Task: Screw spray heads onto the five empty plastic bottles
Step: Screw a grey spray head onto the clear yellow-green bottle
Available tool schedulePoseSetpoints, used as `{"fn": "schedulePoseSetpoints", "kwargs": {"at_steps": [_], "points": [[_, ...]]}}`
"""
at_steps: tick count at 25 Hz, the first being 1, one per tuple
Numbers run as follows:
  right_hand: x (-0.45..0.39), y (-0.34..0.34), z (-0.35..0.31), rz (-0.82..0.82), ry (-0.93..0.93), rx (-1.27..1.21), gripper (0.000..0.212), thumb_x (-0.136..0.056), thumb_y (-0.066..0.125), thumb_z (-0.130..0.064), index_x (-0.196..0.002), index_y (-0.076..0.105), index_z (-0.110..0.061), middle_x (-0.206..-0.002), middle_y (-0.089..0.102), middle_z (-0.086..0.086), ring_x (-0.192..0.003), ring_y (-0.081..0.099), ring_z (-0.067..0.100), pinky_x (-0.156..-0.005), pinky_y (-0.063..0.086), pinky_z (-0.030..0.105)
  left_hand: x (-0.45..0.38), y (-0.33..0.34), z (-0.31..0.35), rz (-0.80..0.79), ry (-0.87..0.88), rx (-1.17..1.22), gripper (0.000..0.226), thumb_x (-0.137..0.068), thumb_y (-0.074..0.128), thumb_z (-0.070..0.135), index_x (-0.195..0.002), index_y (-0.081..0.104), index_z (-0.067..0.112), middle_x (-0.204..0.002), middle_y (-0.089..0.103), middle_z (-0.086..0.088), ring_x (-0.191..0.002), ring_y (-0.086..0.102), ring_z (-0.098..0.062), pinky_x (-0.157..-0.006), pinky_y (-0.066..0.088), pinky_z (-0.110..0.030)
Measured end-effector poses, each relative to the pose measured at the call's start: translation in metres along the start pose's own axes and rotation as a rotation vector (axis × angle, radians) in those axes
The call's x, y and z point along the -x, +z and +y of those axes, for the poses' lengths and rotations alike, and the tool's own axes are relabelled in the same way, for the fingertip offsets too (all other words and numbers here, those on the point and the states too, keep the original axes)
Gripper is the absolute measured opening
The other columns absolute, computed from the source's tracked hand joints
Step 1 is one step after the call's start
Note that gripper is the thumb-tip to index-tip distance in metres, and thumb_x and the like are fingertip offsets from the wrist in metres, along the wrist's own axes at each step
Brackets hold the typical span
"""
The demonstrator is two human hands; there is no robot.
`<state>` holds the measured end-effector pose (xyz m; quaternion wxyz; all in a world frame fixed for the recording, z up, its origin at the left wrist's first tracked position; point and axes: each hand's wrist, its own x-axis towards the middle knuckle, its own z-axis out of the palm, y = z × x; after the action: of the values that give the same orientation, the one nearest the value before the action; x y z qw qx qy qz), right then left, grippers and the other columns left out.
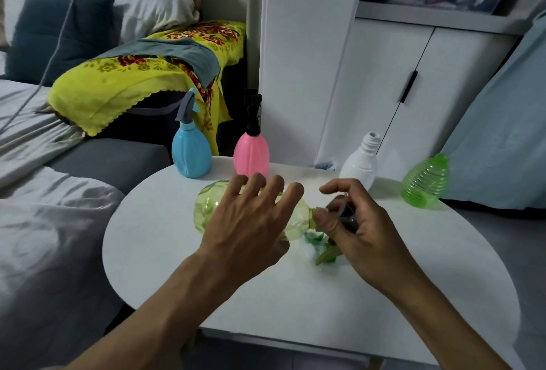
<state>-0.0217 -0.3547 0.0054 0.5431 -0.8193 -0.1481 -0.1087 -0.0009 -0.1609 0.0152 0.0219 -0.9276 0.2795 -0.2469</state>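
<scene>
Yellow-green bottle lies on its side mid-table, neck toward 3 o'clock, probably so both hands can work along one line. Left hand, fingers spread, presses it down; right hand pinches a dark spray head at the neck. At 12 o'clock blue and pink stand capped; white and green, toward 2, wait bare.
</scene>
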Motion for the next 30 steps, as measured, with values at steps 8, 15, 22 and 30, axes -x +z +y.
{"fn": "schedulePoseSetpoints", "kwargs": {"at_steps": [8,15,22,30], "points": [[0.0,-0.003,-0.002,0.003,0.0,0.056,0.037,-0.075,0.071,-0.045,-0.106,0.054,-0.035,-0.09,0.059,-0.022,-0.08,0.064,0.011,-0.071,0.055,0.025,0.0,0.005,-0.001,0.041,-0.007,0.023,0.066,-0.058,0.079,0.038,-0.116,0.055,0.014,-0.102,0.063,-0.009,-0.085,0.057,-0.032,-0.075,0.046,-0.042],[-0.01,-0.025,-0.012,-0.075,0.322,-0.441,0.039,-0.087,0.055,-0.052,-0.105,0.071,-0.021,-0.077,0.069,0.003,-0.072,0.066,0.018,-0.067,0.05,0.035,0.0,0.001,-0.003,-0.158,-0.153,0.535,0.059,-0.06,0.074,0.05,-0.11,0.049,0.033,-0.092,0.063,0.012,-0.079,0.059,-0.015,-0.069,0.049,-0.032],[-0.001,-0.004,-0.015,-0.308,0.28,-1.167,0.056,-0.08,0.078,-0.027,-0.125,0.063,0.001,-0.132,0.061,0.026,-0.122,0.059,0.034,-0.098,0.05,0.046,-0.007,-0.004,0.012,-0.749,-0.078,2.017,0.03,-0.071,0.063,0.012,-0.101,0.065,0.008,-0.094,0.068,-0.018,-0.085,0.066,-0.033,-0.081,0.054,-0.045],[-0.006,0.004,-0.022,0.054,0.223,-0.869,0.038,-0.071,0.08,-0.039,-0.098,0.077,-0.012,-0.095,0.076,0.013,-0.088,0.073,0.026,-0.075,0.057,0.036,-0.013,-0.002,0.017,-0.445,-0.208,1.684,0.038,-0.067,0.075,0.025,-0.099,0.065,0.007,-0.091,0.07,-0.017,-0.083,0.067,-0.024,-0.077,0.055,-0.04]]}}
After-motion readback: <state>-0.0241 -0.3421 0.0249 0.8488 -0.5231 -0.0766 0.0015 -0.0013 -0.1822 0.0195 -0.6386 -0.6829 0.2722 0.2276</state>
